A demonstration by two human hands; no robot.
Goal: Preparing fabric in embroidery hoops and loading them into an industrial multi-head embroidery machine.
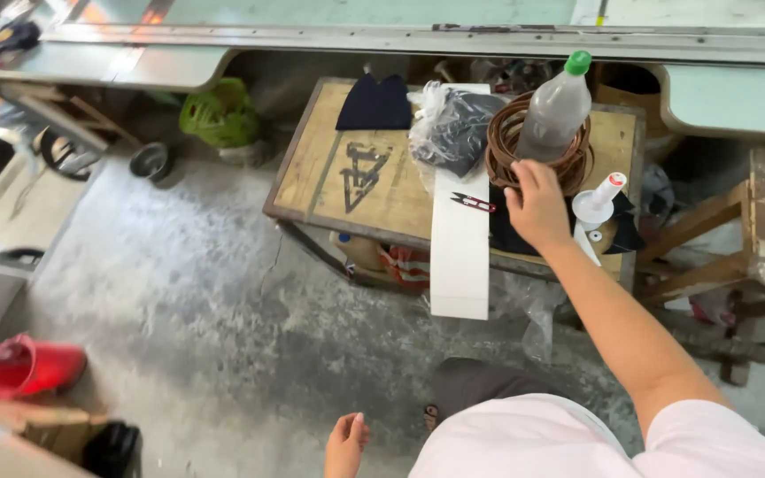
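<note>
A: Head view. Step in hand?
B: Reaching. Right hand (537, 205) extending over the bench (320, 190), arriving at the brown coil (537, 146). Coil lying at the bench's far right, ringing the base of a bottle (558, 108).

A: Contact status?
B: Fingertips overlapping the coil's near rim, probably touching. Not yet gripping anything; fingers loosely spread, slightly curled.

A: Arm pose?
B: Extending forward and leftward from the lower right, forearm nearly straight, palm facing down, wrist level.

A: Other hand?
B: Left hand (345, 445) hanging low by the lap, well apart from the bench. Fingers relaxed, half open, holding nothing.

A: Next move requirements, as judged?
B: Closing fingers around the coil's rim, likely lifting clear of the bottle without tipping it. Also avoiding the snips (473, 203) lying just left on the white strip (459, 257), and the white spool (597, 205) just right.
</note>
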